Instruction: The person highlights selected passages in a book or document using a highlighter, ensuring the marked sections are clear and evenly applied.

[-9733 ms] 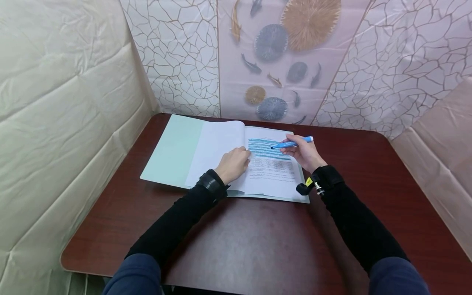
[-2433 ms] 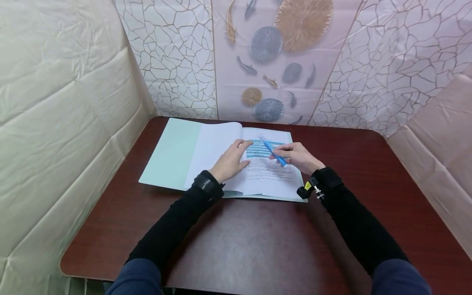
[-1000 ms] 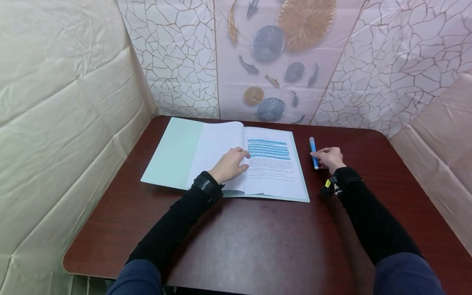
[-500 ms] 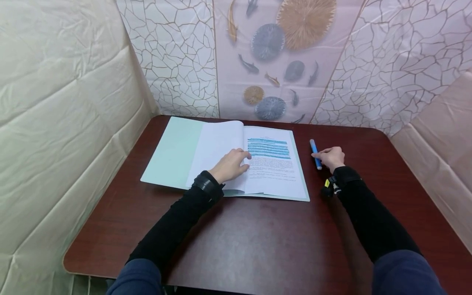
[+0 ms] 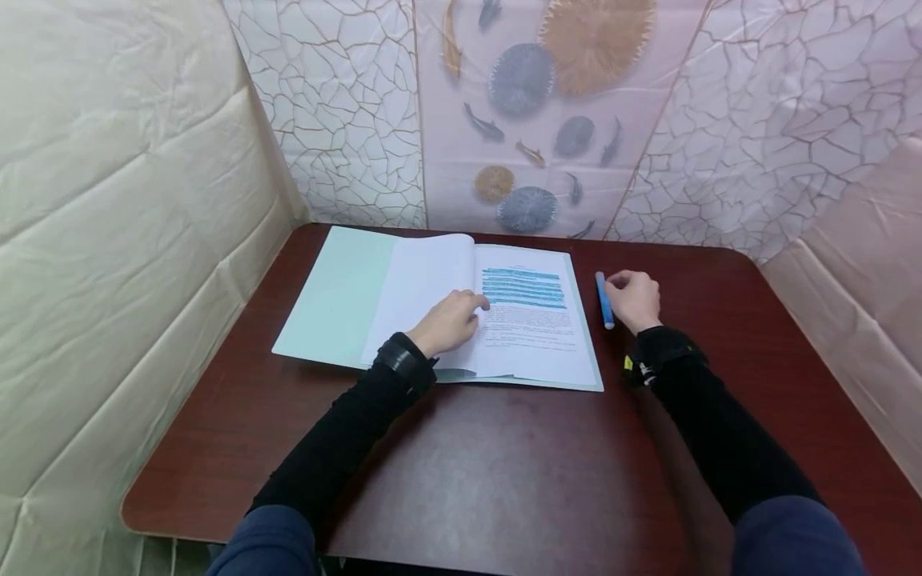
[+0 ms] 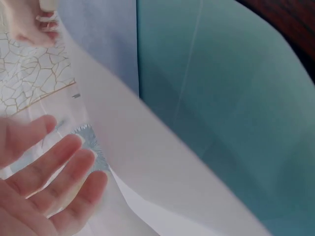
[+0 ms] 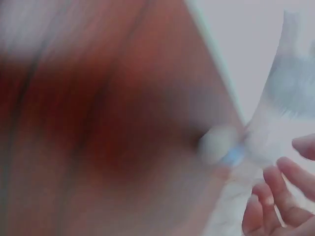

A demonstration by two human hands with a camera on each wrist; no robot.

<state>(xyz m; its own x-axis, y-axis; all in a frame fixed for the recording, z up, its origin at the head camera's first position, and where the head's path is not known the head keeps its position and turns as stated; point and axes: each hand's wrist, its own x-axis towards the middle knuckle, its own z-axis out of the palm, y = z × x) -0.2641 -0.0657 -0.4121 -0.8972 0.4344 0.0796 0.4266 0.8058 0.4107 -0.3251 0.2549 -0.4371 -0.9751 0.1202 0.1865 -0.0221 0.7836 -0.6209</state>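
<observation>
A light green folder [image 5: 331, 300] lies open on the table, holding white sheets. Its right-hand printed page [image 5: 536, 356] bears several lines highlighted in blue. My left hand [image 5: 445, 324] rests at the inner edge of the turned white sheet [image 5: 421, 276], fingers loosely bent; the left wrist view shows them relaxed, gripping nothing. Right of the folder, a blue marker [image 5: 605, 302] lies on the table. My right hand [image 5: 635, 300] is just beside it, and in the blurred right wrist view its loosely curled fingers [image 7: 256, 216] are apart from the marker [image 7: 232, 155].
The dark red-brown table [image 5: 468, 480] extends around the folder, with its back edge near a patterned curtain [image 5: 533, 160]. Cream cloth [image 5: 144, 240] hangs at the left and pinkish cloth [image 5: 857, 304] at the right.
Earlier the right hand held the marker over the highlighted page, then brought it right and set it on the table. Now it has let go. The left hand stays at the page's inner edge.
</observation>
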